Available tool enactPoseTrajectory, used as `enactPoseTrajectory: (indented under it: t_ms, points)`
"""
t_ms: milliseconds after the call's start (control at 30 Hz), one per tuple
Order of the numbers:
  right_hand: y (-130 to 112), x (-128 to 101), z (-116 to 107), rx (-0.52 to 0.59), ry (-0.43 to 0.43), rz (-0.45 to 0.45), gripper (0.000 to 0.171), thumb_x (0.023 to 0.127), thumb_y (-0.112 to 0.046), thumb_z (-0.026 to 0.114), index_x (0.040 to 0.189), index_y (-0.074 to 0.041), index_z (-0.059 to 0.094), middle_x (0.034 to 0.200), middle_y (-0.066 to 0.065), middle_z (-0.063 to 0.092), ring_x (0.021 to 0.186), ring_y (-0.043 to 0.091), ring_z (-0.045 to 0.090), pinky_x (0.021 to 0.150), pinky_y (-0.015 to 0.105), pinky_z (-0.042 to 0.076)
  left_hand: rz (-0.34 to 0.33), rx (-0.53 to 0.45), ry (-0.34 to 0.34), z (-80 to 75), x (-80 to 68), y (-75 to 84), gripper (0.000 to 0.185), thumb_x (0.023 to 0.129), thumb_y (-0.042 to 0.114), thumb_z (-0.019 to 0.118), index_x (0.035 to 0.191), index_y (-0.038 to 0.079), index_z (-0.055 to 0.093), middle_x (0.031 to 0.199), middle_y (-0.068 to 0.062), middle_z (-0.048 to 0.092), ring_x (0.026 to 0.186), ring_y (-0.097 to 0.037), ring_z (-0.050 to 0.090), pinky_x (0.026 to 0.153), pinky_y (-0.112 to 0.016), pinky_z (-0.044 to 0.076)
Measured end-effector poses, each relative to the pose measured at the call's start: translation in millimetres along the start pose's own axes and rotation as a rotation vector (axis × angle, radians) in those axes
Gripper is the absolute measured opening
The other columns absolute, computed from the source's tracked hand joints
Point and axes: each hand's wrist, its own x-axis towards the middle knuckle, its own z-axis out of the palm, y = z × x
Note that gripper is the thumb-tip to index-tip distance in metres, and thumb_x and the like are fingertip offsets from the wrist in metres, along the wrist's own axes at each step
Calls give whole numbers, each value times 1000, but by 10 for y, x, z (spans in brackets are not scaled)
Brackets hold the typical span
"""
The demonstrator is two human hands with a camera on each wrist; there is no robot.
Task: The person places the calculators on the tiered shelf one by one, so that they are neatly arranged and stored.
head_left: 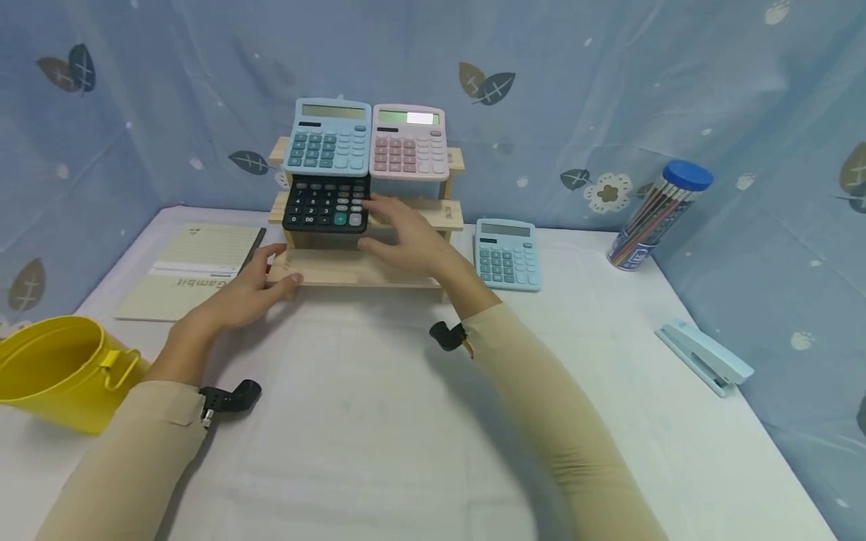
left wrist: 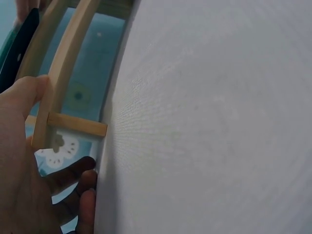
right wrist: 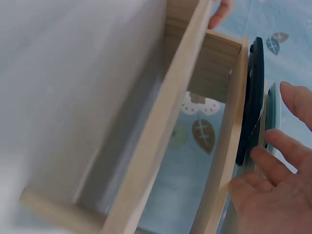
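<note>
A tiered wooden rack (head_left: 358, 272) stands at the back of the table. A black calculator (head_left: 325, 207) leans on its middle tier, at the left. My right hand (head_left: 409, 237) is at that calculator's right edge; in the right wrist view its extended fingers (right wrist: 270, 163) reach the edge, thumb apart. My left hand (head_left: 250, 293) holds the left end of the lowest tier, its thumb on the front board (left wrist: 68, 53) in the left wrist view. On the top tier, a blue calculator (head_left: 328, 139) and a pink calculator (head_left: 409, 143) lean side by side.
Another blue calculator (head_left: 507, 254) lies right of the rack. Farther right are a pencil tub (head_left: 656, 214) with a blue lid and a light blue stapler (head_left: 704, 355). At left lie a notebook (head_left: 192, 263) and a yellow bucket (head_left: 68, 376).
</note>
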Motion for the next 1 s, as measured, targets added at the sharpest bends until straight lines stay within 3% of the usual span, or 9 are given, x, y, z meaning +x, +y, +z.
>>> enactPoseTrajectory:
  t_ms: [200, 600, 1000]
  points:
    - [213, -316, -113, 2, -4, -37, 67, 100, -33, 66, 158, -11, 40, 168, 5, 31, 159, 27, 12, 127, 41, 14, 8, -34, 2, 120, 32, 12, 94, 103, 60, 47, 165, 12, -5, 165, -34, 12, 151, -53, 19, 117, -71, 21]
    - [417, -713, -301, 26, 33, -100, 63, 100, -30, 69, 154, -9, 44, 165, 8, 36, 158, 28, 18, 125, 50, 21, -12, -30, 6, 56, -45, 8, 93, 104, 59, 47, 164, 13, -7, 164, -36, 13, 150, -53, 21, 116, -71, 21]
    - [745, -1064, -457, -14, 43, -7, 67, 97, -27, 72, 155, -9, 44, 167, 7, 31, 160, 25, 4, 123, 61, 18, -10, -3, 13, -41, -21, 5, 95, 103, 62, 47, 164, 13, -5, 163, -36, 15, 149, -53, 23, 116, -70, 22]
